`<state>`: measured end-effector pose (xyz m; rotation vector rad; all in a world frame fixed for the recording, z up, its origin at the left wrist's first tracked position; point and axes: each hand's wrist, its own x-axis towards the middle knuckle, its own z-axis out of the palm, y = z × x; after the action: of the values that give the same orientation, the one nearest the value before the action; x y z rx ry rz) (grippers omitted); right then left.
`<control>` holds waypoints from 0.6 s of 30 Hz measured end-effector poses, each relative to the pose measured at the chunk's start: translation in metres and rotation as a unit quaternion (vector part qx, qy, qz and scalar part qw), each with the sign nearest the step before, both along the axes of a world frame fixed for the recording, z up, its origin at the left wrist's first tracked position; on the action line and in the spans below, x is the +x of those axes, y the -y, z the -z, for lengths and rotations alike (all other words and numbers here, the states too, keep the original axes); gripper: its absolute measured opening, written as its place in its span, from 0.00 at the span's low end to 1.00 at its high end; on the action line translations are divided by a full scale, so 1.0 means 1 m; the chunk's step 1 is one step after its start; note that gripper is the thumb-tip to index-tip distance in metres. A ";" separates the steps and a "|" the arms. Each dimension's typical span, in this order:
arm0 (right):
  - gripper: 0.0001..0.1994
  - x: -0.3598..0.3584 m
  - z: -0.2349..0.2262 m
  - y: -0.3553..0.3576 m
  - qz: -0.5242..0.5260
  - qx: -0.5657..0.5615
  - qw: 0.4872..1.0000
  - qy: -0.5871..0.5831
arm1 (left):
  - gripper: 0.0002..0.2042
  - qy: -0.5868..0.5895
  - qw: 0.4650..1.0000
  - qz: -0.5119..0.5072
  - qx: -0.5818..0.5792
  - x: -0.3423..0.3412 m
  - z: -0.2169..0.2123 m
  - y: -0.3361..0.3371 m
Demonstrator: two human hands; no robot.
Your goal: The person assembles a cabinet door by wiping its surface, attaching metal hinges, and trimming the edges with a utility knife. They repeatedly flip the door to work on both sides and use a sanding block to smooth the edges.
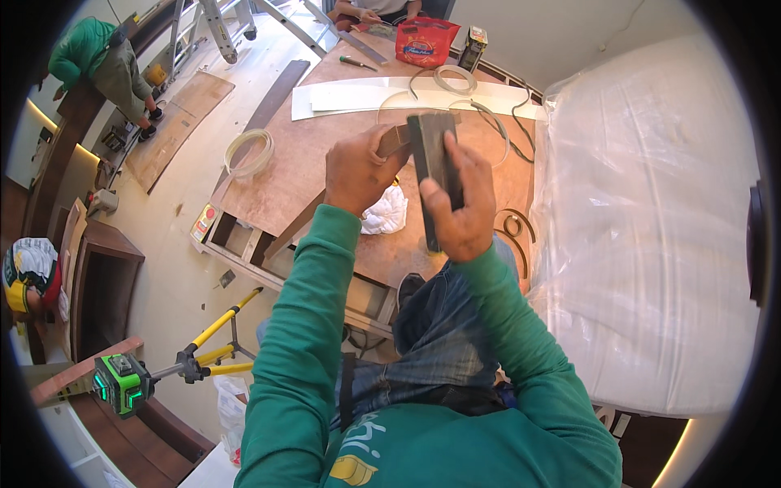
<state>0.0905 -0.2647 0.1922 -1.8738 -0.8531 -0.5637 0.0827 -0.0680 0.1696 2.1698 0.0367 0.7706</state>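
My left hand (355,171) is closed around a long, narrow brown wooden strip (299,221), which slants from the lower left up to its end near the other hand. In my right hand (465,199) is a dark, flat rectangular block (435,150), gripped between thumb and fingers and held upright. The block's upper part stands beside the strip's end; whether they touch I cannot tell. Under my hands, a white cloth bundle (386,213) lies on the brown wooden board (285,191). Curved brown strips (514,236) rest to the right of my right hand.
White panels (358,96), a clear coil (248,153), a screwdriver (358,63) and a red bag (425,42) lie ahead. Plastic-wrapped furniture (651,228) borders the right. A green laser level (122,384) on a yellow tripod stands lower left. Other people work nearby; a ladder (297,28) stands behind.
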 end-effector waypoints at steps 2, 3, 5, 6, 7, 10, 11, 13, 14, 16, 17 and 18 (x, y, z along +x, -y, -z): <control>0.35 -0.009 0.010 0.002 -0.007 -0.006 1.000 -0.027 | 0.16 0.011 1.000 -0.003 0.006 0.002 0.001 -0.002; 0.35 -0.012 0.013 0.000 -0.003 -0.004 1.000 -0.022 | 0.16 0.024 1.000 -0.004 0.013 0.003 0.002 -0.001; 0.34 -0.007 0.012 -0.009 0.002 0.013 0.999 -0.038 | 0.16 0.040 0.999 -0.004 0.025 0.004 0.003 0.000; 0.34 0.000 0.010 -0.016 0.008 0.017 1.000 -0.023 | 0.16 0.042 0.999 -0.002 0.030 0.003 0.004 0.001; 0.34 0.011 0.006 -0.025 0.012 0.020 1.000 -0.001 | 0.16 0.035 0.999 -0.002 0.033 0.002 0.004 0.002; 0.34 0.051 -0.014 -0.047 0.027 0.006 1.000 0.011 | 0.15 0.019 0.999 -0.006 0.042 0.001 0.003 0.004; 0.34 0.061 -0.019 -0.052 0.027 0.002 1.000 0.014 | 0.15 0.015 1.000 -0.001 0.025 0.000 0.002 0.003; 0.34 0.073 -0.028 -0.055 0.035 0.014 0.999 -0.009 | 0.15 0.023 1.000 0.012 -0.013 -0.003 0.000 0.001; 0.34 0.073 -0.030 -0.055 0.032 0.021 0.999 -0.019 | 0.15 0.028 1.000 0.005 -0.008 -0.005 0.000 0.000; 0.33 0.062 -0.031 -0.042 0.038 0.025 0.999 -0.017 | 0.16 0.045 0.999 -0.008 -0.007 -0.008 -0.002 -0.005; 0.33 0.048 -0.027 -0.032 0.037 0.024 0.999 -0.014 | 0.16 0.040 0.999 -0.010 -0.022 -0.009 -0.002 -0.007; 0.34 0.033 -0.024 -0.022 0.038 0.024 0.999 -0.011 | 0.16 0.037 0.999 -0.009 -0.036 -0.010 -0.003 -0.010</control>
<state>0.1238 -0.2423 0.2157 -1.8710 -0.7506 -0.6044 0.0731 -0.0581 0.1722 2.0730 0.0453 0.8464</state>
